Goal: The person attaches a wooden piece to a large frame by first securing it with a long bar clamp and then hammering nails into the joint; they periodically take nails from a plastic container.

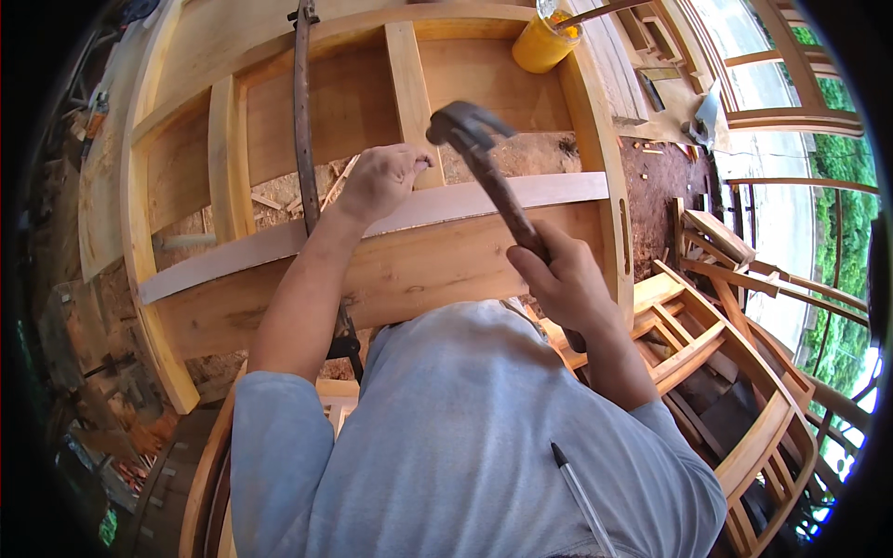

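Observation:
A claw hammer point(488, 172) is raised over the wooden frame point(595, 112), its dark head up and its claw toward the right. My right hand point(567, 279) is wrapped round the lower part of its handle. My left hand point(383, 181) is closed in a pinch beside the upright slat point(409, 93), where the slat meets a pale strip point(502, 197) lying along the wide wooden rail point(446, 251). Whatever the left fingertips hold is too small or hidden to make out. The hammer head hangs a little to the right of and beyond that hand, apart from it.
A long metal bar clamp point(303, 112) crosses the frame left of my hands. A yellow jar point(544, 46) with a stick in it stands at the far right corner. Another wooden frame point(744, 437) leans at the lower right. Wood scraps and shavings point(656, 172) litter the ground.

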### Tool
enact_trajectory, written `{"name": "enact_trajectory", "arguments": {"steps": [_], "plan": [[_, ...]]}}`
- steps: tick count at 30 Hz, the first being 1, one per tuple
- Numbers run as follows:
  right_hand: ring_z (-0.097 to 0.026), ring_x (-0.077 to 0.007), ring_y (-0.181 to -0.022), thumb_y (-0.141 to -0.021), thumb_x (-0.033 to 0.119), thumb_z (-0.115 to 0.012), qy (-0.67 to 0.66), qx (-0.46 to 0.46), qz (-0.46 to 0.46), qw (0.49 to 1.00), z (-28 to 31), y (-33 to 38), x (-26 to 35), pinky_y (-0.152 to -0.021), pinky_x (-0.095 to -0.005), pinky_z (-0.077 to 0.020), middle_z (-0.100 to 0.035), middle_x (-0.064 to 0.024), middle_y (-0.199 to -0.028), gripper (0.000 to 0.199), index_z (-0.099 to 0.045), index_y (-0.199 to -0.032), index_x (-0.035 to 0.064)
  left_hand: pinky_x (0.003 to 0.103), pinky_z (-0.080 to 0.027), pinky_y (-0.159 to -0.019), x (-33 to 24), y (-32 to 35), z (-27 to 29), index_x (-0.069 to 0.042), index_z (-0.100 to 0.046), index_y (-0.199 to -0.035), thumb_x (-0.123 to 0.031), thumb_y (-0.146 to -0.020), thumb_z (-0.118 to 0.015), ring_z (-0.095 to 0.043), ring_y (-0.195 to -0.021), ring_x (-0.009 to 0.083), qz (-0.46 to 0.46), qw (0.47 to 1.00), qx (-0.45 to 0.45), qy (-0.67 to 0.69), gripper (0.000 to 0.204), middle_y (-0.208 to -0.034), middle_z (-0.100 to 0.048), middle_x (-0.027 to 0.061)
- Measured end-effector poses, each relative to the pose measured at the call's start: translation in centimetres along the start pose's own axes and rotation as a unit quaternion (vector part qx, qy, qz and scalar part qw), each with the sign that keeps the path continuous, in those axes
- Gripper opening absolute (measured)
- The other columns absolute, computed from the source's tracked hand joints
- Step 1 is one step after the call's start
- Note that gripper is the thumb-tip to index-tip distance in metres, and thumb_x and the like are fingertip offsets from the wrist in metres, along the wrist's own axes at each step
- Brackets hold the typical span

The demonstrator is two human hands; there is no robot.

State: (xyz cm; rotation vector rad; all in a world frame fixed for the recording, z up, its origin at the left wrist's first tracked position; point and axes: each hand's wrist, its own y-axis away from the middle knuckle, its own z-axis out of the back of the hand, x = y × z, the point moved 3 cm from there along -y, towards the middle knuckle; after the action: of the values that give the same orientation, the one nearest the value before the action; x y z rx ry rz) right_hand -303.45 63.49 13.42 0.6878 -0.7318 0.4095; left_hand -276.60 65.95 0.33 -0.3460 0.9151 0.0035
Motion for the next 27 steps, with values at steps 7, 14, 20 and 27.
{"name": "enact_trajectory", "arguments": {"steps": [7,14,20,27], "plan": [[-0.06,-0.0334,-0.062,-0.096,0.017,-0.065,0.001,0.01,0.063,0.998,-0.1,-0.3,0.5,-0.062,-0.0434,-0.0476,-0.059,-0.0182,-0.069,0.02,-0.06,-0.105,-0.001,0.04,-0.057,-0.068,0.1,0.1,-0.1,-0.004,-0.074,-0.097,-0.008,-0.091,-0.067,-0.071,-0.077,0.034,0.006,1.0,0.022,-0.018,0.009,-0.09,-0.073,0.0161],[-0.061,-0.0354,-0.063,-0.096,0.018,-0.064,-0.01,0.0,0.091,0.996,-0.1,0.9,1.1,-0.062,-0.044,-0.0478,-0.061,-0.0186,-0.071,0.023,-0.061,-0.109,-0.0012,0.039,-0.055,-0.066,0.1,0.1,0.0,-0.005,-0.075,-0.098,-0.004,-0.089,-0.069,-0.07,-0.074,0.033,0.017,0.999,0.023,-0.013,0.011,-0.088,-0.072,0.0167],[-0.064,-0.0436,-0.071,-0.098,0.019,-0.062,0.067,0.048,0.005,0.997,-0.6,-0.9,0.9,-0.064,-0.0492,-0.0485,-0.063,-0.023,-0.074,0.022,-0.059,-0.107,-0.0012,0.039,-0.055,-0.068,-0.1,-0.2,0.2,-0.003,-0.075,-0.095,-0.005,-0.088,-0.07,-0.07,-0.075,0.0332,0.06,0.997,0.047,0.006,0.009,-0.091,-0.073,0.0174],[-0.064,-0.0466,-0.075,-0.098,0.025,-0.061,-0.014,0.001,0.088,0.996,-0.5,0.5,0.8,-0.068,-0.0514,-0.0491,-0.066,-0.0266,-0.079,0.028,-0.059,-0.108,-0.0017,0.037,-0.055,-0.07,-0.6,-0.1,0.7,-0.003,-0.075,-0.099,-0.005,-0.089,-0.069,-0.069,-0.074,0.0326,0.047,0.997,0.059,-0.027,0.011,-0.086,-0.072,0.0159]]}}
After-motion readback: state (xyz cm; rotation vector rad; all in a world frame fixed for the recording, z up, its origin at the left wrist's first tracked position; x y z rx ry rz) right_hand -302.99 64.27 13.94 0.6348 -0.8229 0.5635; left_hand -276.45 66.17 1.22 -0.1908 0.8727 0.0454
